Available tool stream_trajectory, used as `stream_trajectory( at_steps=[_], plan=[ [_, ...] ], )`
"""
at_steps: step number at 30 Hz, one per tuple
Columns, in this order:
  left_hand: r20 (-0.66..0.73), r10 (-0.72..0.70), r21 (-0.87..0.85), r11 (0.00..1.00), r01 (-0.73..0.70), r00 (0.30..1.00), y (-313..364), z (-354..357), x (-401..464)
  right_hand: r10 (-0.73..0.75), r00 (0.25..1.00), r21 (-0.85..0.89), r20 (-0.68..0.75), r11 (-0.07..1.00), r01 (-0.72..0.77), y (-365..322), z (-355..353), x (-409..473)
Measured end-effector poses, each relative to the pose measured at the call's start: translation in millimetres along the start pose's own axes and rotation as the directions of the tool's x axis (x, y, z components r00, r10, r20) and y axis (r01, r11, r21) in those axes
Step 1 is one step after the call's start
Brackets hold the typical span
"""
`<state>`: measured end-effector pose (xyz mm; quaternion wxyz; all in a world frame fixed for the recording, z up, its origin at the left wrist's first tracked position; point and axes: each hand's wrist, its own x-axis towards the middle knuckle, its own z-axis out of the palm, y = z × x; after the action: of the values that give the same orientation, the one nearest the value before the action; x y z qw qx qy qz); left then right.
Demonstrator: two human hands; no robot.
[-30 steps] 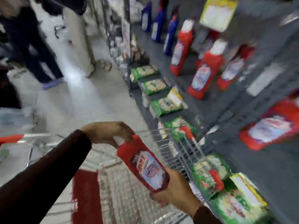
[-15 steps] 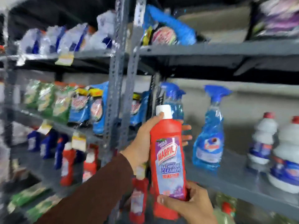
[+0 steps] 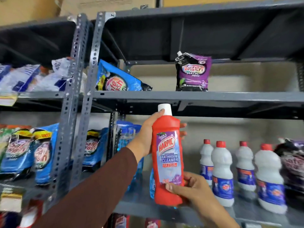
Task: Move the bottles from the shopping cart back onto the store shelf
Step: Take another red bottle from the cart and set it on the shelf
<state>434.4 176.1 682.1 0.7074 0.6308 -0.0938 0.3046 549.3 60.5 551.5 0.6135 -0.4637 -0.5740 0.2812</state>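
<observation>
A red Harpic bathroom cleaner bottle (image 3: pixel 167 155) with a white cap is held upright in front of the grey metal shelf (image 3: pixel 141 207). My left hand (image 3: pixel 148 135) wraps around the bottle's shoulder and neck from the left, fingertips showing past its right side. My right hand (image 3: pixel 189 190) grips the bottle's base from the lower right. The bottle's cap reaches the edge of the shelf board above (image 3: pixel 213 96). The shopping cart is out of view.
Several white bottles with red caps (image 3: pixel 222 171) stand on the same shelf to the right. Blue spray bottles (image 3: pixel 130 139) stand behind the red bottle. Blue detergent pouches (image 3: pixel 41 155) fill the left bay; a purple pouch (image 3: pixel 192 73) sits on the board above.
The view has swung from the cart up to the shelf. Both hands have raised the red bottle and turned it upright, higher and closer to the middle shelf than before.
</observation>
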Motion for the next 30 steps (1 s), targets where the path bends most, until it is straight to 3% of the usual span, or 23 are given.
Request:
stream_trajectory(
  at_steps=[8,15,24,27,30],
  plan=[
    [-0.033,-0.03,0.153,0.988,0.034,0.999,-7,-3,-6,-0.018,0.996,0.01,0.092,1.0,0.017,17,-8,4],
    [-0.074,-0.215,0.371,0.9,0.227,0.974,-36,-52,-62,0.093,0.973,-0.122,0.209,0.99,-0.068,85,13,-6],
    [-0.232,-0.494,0.187,0.823,0.537,0.838,-149,-136,-174,0.394,0.895,-0.167,0.21,0.916,-0.364,254,67,-43],
    [-0.364,-0.465,0.161,0.822,0.546,0.807,-197,-151,-196,0.464,0.873,-0.21,0.149,0.878,-0.431,300,71,-48],
    [-0.505,-0.337,0.285,0.804,0.522,0.794,-234,-156,-211,0.507,0.861,-0.249,0.036,0.839,-0.484,336,71,-47]
  ],
)
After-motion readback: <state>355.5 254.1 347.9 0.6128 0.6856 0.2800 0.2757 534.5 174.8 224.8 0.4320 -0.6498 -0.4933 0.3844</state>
